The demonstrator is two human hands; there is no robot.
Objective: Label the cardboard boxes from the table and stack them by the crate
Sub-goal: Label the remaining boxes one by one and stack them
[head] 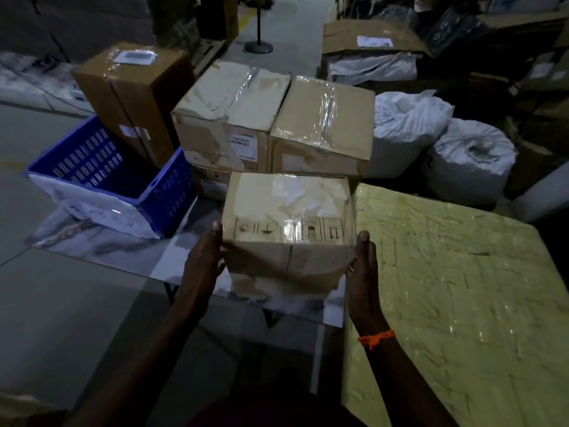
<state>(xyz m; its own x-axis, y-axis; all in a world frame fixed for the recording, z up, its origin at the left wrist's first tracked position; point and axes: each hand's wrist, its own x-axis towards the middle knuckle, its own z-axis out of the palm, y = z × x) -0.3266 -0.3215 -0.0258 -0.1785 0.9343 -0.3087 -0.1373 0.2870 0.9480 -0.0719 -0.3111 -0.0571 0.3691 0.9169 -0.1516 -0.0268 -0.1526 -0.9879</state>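
A taped cardboard box with handling symbols printed on its near side is held in the air between both hands. My left hand presses its left side and my right hand presses its right side. A blue slotted crate stands to the left, with a white sheet over its front. Beside and behind the crate are stacked boxes: a tall brown box with a label on top, a pale taped box and another taped box. The table, under a yellow-green cover, lies to the right.
Two white sacks sit on the floor at the right, behind the table. An open carton and dark clutter fill the back right. A round stand base is at the back. Grey floor spreads to the left.
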